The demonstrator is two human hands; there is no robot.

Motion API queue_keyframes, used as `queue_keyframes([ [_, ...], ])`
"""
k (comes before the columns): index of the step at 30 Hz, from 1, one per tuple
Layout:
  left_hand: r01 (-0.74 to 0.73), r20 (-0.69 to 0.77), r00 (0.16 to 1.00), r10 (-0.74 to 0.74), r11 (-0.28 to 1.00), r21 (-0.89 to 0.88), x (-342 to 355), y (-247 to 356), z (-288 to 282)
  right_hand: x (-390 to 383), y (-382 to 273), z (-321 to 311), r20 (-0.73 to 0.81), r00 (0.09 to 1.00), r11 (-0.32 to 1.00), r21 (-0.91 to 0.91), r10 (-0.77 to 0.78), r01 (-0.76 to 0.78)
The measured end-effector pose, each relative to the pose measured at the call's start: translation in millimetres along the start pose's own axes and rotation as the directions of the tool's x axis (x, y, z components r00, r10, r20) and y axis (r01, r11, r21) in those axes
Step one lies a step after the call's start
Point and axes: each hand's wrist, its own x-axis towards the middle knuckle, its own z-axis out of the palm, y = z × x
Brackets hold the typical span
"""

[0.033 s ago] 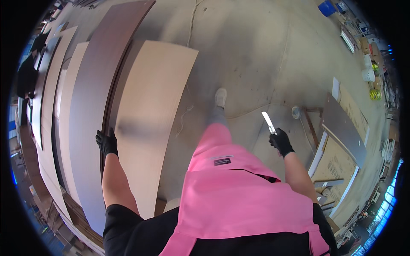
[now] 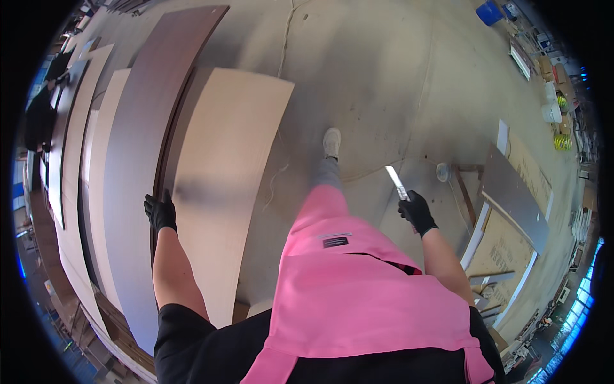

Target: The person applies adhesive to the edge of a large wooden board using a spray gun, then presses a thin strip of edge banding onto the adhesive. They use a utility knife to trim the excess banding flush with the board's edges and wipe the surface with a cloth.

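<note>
My left hand (image 2: 161, 212), in a black glove, grips the right edge of a long brown panel (image 2: 146, 115). Its fingers rest on the panel's left side and the thumb lies along the edge. Directly right of it leans a pale beige panel (image 2: 231, 141), its long edge facing the open floor. Out to my right, my right hand (image 2: 417, 212), also black-gloved, is closed around a utility knife (image 2: 396, 184). The knife's bright blade points forward and slightly left, apart from any panel.
More long boards (image 2: 75, 173) stand at the far left, with a dark-clothed person (image 2: 39, 118) beyond. On the right are a dark panel (image 2: 511, 192) on stacked sheets and a round can (image 2: 442, 171). A cord (image 2: 287, 38) crosses the concrete floor.
My right hand and the knife have shifted slightly left. The panels' far ends appear a little lower in the picture. My left hand keeps its place on the brown panel's edge.
</note>
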Motion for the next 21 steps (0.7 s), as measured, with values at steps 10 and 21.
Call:
queue_keyframes([
  [10,0.104,-0.163,0.984,-0.077,0.981,0.166,67.5,268.5,24.1,147.2,-136.3,-164.0,-0.117,0.953,0.940,-0.169,0.279,-0.296],
  [21,-0.224,-0.184,0.962,0.202,0.969,-0.108,134.7,479.2,-2.5,312.7,-251.4,-265.6,0.141,0.989,0.426,-0.893,-0.038,0.144],
])
